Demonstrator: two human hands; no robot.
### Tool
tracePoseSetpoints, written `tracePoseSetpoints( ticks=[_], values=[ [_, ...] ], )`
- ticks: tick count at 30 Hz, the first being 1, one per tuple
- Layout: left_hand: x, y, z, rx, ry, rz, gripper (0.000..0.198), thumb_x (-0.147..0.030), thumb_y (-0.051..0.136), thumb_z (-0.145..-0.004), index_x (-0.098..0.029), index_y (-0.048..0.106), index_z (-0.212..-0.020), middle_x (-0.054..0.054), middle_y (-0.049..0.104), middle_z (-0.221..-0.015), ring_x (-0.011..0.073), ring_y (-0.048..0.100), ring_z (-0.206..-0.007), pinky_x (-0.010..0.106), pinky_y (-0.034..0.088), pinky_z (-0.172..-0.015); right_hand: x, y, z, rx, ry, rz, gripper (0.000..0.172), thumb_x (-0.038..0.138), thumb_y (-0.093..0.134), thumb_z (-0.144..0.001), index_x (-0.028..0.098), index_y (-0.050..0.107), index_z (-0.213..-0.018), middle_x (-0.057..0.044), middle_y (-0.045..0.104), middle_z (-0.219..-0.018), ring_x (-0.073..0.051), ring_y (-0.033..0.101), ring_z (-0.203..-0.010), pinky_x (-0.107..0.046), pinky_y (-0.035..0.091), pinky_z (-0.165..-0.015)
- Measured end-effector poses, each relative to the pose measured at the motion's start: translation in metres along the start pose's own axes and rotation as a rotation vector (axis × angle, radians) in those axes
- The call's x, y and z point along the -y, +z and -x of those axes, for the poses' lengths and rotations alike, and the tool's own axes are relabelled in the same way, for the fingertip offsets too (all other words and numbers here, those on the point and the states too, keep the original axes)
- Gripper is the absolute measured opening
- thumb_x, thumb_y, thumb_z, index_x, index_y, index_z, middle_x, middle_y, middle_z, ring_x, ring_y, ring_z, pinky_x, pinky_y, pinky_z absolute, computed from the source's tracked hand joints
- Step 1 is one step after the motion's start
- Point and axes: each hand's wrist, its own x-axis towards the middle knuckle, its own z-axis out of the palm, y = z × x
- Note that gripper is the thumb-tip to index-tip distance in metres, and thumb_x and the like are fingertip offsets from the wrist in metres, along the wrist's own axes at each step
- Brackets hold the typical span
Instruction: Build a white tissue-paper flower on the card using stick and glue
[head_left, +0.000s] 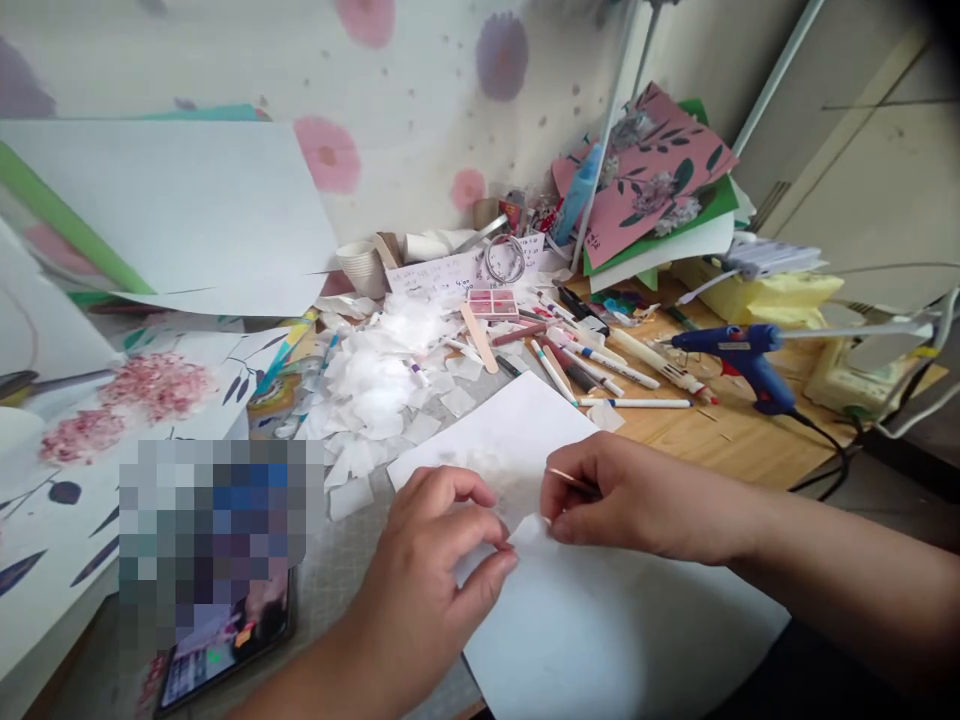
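A large white sheet of paper (592,630) lies on a grey cutting mat (337,570). Over it, my left hand (442,560) pinches the left edge of a small piece of white tissue (531,536) between thumb and finger. My right hand (630,495) is closed at the tissue's right side and also holds a thin stick (571,480) in its curled fingers. Faint whitish bits (480,462) lie on the sheet behind my hands. A heap of white tissue squares (375,375) sits to the left behind the sheet.
Pens (615,365) and a wooden stick (478,338) are strewn behind the sheet. A blue glue gun (742,355) with its cable lies at the right. At the left are a phone (229,640), partly blurred, and flower artwork (157,390). Paper cups (360,268) stand at the back.
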Motion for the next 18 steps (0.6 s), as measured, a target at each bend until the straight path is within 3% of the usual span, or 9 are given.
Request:
tracePoseSetpoints(
  ticks=[7,12,18],
  values=[
    [0.002,0.004,-0.001,0.063,-0.070,-0.037,0.004,-0.019,0.059,-0.077,-0.024,0.060,-0.076,0.001,0.051,-0.087,0.0201,0.047,-0.086,0.035,0.039,-0.074,-0.006,0.005,-0.008,-0.047,0.052,0.140,0.010,0.014,0.053,-0.067,0.015,0.062,-0.070,0.004,0.054,-0.059,-0.008,0.045,-0.054,-0.017,0.032,-0.047],
    [0.003,0.005,-0.002,-0.028,-0.019,-0.216,0.020,-0.022,0.060,-0.077,-0.026,0.061,-0.096,0.004,0.049,-0.092,0.0234,0.045,-0.088,0.040,0.037,-0.075,-0.010,0.012,-0.015,-0.181,-0.041,0.350,0.011,0.013,0.052,-0.067,0.017,0.061,-0.063,0.004,0.053,-0.057,-0.009,0.044,-0.054,-0.019,0.029,-0.049],
    [-0.002,0.001,-0.003,-0.004,0.045,-0.391,0.008,-0.021,0.059,-0.076,-0.027,0.066,-0.076,0.004,0.050,-0.087,0.0243,0.043,-0.083,0.040,0.029,-0.070,-0.011,0.014,-0.019,-0.266,-0.091,0.508,0.010,0.016,0.055,-0.068,0.018,0.057,-0.058,0.003,0.052,-0.058,-0.010,0.040,-0.054,-0.022,0.025,-0.050]
  ],
)
